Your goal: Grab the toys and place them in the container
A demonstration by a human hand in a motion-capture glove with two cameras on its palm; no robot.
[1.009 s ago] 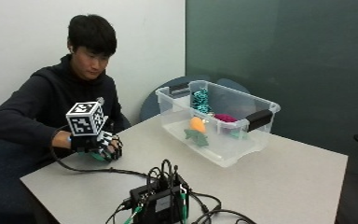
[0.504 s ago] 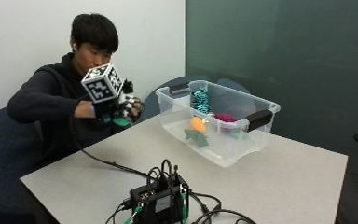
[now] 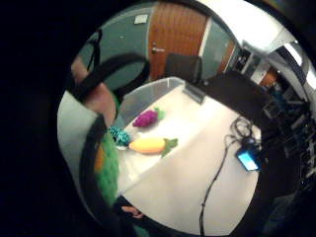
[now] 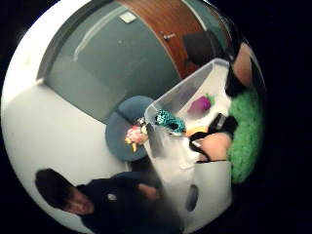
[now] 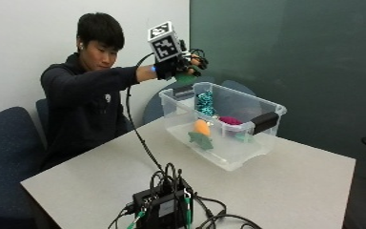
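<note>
In the upper middle of the outside view, the gloved right hand (image 5: 182, 67) had risen from the table edge to above the container (image 5: 224, 125); its fingers were curled around a green toy (image 5: 184, 76), so release seemed next.

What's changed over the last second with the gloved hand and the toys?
The gloved right hand rose from the table edge near the person to above the near end of the clear container, carrying a green toy in its grip the whole way. Inside the container, the orange carrot toy, purple toy and teal toy stayed where they were.
</note>
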